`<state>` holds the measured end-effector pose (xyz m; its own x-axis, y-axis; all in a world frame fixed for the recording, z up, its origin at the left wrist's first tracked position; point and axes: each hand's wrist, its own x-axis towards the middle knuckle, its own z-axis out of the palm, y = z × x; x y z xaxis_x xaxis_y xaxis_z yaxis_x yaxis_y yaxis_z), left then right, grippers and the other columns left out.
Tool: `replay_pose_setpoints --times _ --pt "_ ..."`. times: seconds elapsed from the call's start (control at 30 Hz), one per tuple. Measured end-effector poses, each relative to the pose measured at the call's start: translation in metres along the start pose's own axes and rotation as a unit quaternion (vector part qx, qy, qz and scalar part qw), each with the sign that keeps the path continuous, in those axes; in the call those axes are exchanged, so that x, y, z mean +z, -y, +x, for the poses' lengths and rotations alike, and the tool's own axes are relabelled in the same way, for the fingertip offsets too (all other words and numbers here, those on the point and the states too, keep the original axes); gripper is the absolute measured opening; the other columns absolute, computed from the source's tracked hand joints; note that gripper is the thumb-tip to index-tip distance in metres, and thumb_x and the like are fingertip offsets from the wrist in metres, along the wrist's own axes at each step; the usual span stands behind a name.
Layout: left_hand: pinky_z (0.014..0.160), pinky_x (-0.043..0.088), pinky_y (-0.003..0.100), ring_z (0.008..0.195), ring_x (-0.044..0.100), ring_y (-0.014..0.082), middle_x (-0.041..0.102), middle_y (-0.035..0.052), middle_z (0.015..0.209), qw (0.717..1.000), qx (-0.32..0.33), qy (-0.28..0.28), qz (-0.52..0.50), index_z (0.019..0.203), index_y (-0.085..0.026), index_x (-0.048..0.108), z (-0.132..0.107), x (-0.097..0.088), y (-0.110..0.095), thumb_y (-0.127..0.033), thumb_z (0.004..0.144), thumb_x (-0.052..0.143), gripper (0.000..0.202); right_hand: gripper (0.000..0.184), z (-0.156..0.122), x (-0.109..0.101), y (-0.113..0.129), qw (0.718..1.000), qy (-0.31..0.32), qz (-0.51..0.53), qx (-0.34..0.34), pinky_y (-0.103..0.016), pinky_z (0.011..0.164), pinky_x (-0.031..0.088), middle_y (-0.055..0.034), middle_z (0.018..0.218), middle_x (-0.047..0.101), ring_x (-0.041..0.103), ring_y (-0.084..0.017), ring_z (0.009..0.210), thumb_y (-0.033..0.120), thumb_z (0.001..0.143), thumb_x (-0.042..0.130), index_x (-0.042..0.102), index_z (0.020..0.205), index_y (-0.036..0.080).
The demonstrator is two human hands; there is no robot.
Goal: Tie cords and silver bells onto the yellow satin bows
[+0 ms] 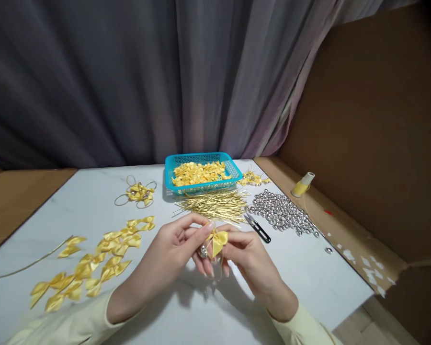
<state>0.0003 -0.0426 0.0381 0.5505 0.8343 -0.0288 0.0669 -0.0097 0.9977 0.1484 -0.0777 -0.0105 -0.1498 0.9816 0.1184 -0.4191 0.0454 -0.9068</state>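
Both hands meet over the near middle of the white table. My left hand (188, 242) pinches the top of a yellow ribbon bow (219, 243), its thumb and fingers closed there. My right hand (242, 249) grips the bow's right side, fingers curled around it. Just left of the bow hangs a silver bell (203, 250), close to my left fingers. A thin cord loops below the bow between the hands. Fingers cover part of the bow, so where the bell is attached cannot be made out.
A blue basket (168, 187) of yellow bows stands behind gold twist ties (215, 205). Silver bells (282, 211) and black thread snips (259, 229) lie right. Loose bows (89, 265) and a finished-looking cluster (141, 192) lie left. A thread cone (303, 185) stands far right.
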Motion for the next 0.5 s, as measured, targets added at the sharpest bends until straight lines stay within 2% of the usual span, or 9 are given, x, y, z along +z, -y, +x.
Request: replay_pose_setpoints --times 0.2,0.5 --pt "0.045 0.053 0.022 0.043 0.062 0.0132 0.062 -0.0047 0.055 1.0 0.001 -0.002 0.018 0.083 -0.018 0.054 -0.0004 0.0001 0.0014 -0.033 0.084 0.055 0.015 0.005 0.0013 0.0017 -0.0034 0.998 -0.037 0.042 0.012 -0.018 0.041 0.036 -0.0025 0.081 0.056 0.048 -0.007 0.054 0.017 0.069 0.07 0.074 0.069 0.02" --pt "0.044 0.052 0.022 0.044 0.062 0.0139 0.06 -0.0052 0.055 1.0 0.005 -0.014 0.021 0.084 -0.019 0.054 0.0009 0.0018 0.0037 -0.034 0.084 0.055 0.015 0.009 -0.0004 0.004 -0.0072 0.994 -0.093 -0.036 -0.045 -0.016 0.036 0.035 -0.0006 0.078 0.055 0.043 -0.003 0.043 0.017 0.074 0.063 0.071 0.07 0.018"
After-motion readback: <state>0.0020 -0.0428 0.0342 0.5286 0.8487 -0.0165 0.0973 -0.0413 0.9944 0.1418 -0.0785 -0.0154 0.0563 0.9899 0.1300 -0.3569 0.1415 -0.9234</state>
